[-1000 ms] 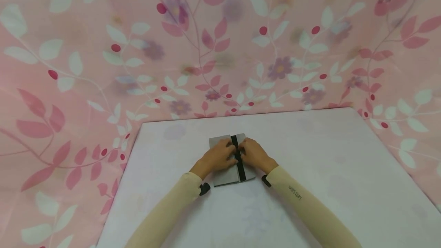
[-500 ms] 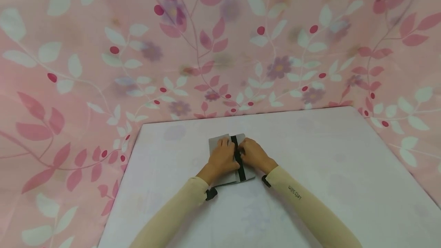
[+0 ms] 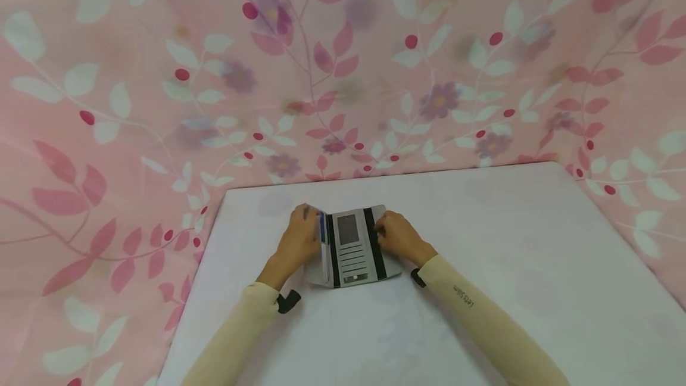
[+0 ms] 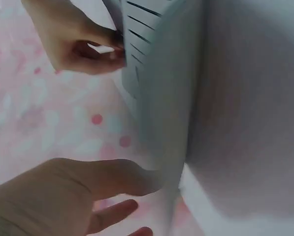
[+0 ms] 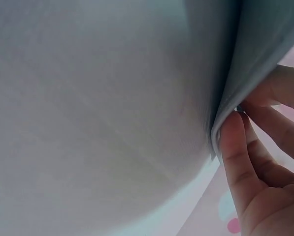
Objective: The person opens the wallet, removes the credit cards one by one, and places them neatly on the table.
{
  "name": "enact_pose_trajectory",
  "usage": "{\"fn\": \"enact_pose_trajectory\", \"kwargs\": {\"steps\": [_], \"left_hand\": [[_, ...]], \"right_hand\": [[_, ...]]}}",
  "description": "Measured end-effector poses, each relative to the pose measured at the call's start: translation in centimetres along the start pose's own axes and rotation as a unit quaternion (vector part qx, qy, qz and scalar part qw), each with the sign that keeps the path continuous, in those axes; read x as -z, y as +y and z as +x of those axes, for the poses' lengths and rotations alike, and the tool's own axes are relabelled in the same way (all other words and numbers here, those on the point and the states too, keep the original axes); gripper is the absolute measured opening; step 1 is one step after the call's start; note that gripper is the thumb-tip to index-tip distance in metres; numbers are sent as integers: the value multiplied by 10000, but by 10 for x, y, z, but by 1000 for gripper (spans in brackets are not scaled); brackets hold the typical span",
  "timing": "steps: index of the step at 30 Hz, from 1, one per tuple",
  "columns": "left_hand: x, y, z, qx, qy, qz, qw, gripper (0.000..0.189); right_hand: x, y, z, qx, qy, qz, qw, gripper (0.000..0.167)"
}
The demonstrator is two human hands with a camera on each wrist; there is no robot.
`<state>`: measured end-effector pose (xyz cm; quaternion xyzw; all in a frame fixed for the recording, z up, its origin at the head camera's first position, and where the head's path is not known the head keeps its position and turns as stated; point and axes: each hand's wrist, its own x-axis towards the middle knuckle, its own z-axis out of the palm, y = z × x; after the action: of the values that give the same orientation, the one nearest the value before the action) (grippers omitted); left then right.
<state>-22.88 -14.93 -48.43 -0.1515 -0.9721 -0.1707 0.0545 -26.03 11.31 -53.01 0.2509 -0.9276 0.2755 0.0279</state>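
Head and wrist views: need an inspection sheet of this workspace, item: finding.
Surface: white table, wallet lying on it.
Job's things: grey wallet, open, card slots showing; blue item at left fold, too small to identify.
Clutter: nothing seen.
Hands: left hand holds left flap tilted up, grip blurred; right hand pinches right flap.
Cables: nothing seen.
Surroundings: pink floral backdrop behind and at both sides.

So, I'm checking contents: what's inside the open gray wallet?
Inside: a dark window pocket, card slots and a blue strip beside the left hand. Pocket interiors are covered.
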Motion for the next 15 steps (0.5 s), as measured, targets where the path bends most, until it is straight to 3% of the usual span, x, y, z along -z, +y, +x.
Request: {"fn": "enact_pose_trajectory", "kwargs": {"steps": [4, 9, 12, 15], "left_hand": [[-5, -31, -12, 382, -340, -375, 9980, 66], [-18, -58, -16, 358, -467, -1684, 9840, 74], [-26, -71, -17, 408, -535, -2731, 9596, 84], [-32, -81, -18, 413, -620, -3746, 9242, 94]], "right_hand": [[2, 0, 2, -78, -91, -1, 9999, 19], [5, -2, 7, -215, -209, 215, 9993, 18], [4, -1, 12, -269, -319, 498, 9979, 16], [1, 0, 18, -329, -455, 692, 9960, 14]]}}
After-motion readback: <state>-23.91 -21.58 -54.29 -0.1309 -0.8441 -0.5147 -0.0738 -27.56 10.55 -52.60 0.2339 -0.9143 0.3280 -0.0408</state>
